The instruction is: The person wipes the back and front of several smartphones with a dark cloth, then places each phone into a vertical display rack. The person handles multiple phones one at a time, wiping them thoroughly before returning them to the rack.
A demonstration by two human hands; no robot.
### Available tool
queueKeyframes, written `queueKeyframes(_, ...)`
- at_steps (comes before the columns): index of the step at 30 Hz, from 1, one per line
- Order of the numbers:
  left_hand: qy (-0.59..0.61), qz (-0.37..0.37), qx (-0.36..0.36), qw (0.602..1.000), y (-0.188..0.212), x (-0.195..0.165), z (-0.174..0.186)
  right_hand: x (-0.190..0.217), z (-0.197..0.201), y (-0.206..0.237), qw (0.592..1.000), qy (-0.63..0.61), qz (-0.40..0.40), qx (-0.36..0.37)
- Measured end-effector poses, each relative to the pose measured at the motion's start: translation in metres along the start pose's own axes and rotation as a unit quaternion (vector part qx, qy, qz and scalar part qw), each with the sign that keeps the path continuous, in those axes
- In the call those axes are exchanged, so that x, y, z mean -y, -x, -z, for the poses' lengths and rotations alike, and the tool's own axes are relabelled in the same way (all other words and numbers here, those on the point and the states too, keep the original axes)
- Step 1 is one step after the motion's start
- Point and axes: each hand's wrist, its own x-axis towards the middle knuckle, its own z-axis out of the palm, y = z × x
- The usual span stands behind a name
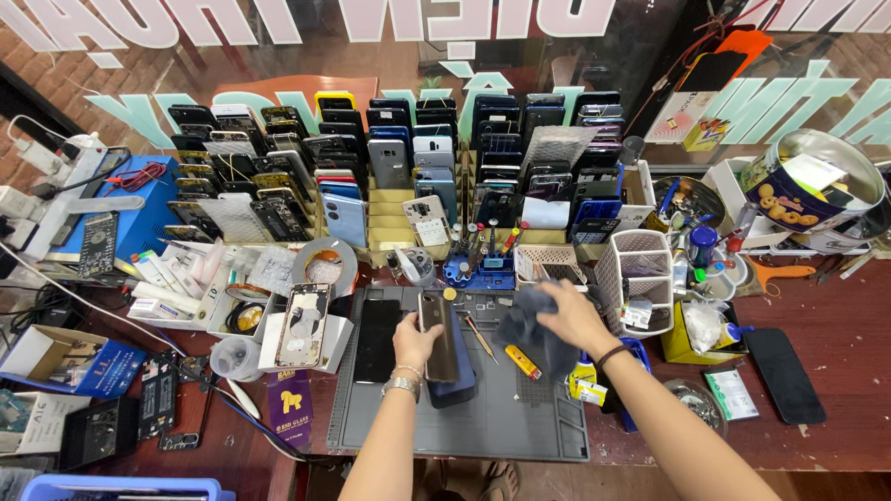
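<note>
Two hands: left hand [415, 341] grips phone [437, 336], right hand [574, 315] clutches cloth [531, 332]

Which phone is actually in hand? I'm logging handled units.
The bronze-backed phone over the grey mat, gripped by the left hand; the others sit in racks or lie untouched.

Blue box [70, 364] far left, purple card [290, 406]
</note>
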Motion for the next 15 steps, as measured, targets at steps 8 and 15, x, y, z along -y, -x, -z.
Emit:
queueKeyframes(8, 0.507, 0.114, 0.192, 0.833, 0.022, -0.030, -0.013, 0.116, -0.014, 0.032, 0.955, -0.225, 0.185, -0.052)
queueKeyframes(15, 0.595, 0.119, 0.259, 0.751, 0.052, -0.082, -0.018, 0.136, -0.040, 0.029, 0.968, -0.036, 0.138, -0.208)
